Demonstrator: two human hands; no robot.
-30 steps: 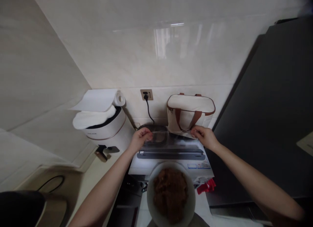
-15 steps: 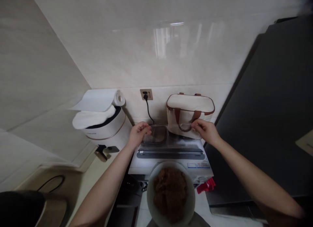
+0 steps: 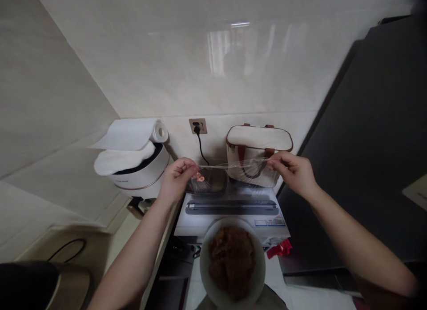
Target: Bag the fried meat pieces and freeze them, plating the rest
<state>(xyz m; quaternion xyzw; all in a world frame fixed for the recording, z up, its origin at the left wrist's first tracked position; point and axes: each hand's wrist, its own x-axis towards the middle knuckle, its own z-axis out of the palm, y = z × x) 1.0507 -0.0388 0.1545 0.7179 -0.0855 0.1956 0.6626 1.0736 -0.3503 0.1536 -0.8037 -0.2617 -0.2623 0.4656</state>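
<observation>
Left hand (image 3: 175,179), right hand (image 3: 295,172) pinch cling film (image 3: 233,174) taut above dispenser (image 3: 231,207); bowl (image 3: 232,261) below

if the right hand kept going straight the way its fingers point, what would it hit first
The right hand, pinching the edge of the stretched cling film, points leftward, so it would probably meet the left hand holding the other end; depth is hard to judge.
</observation>
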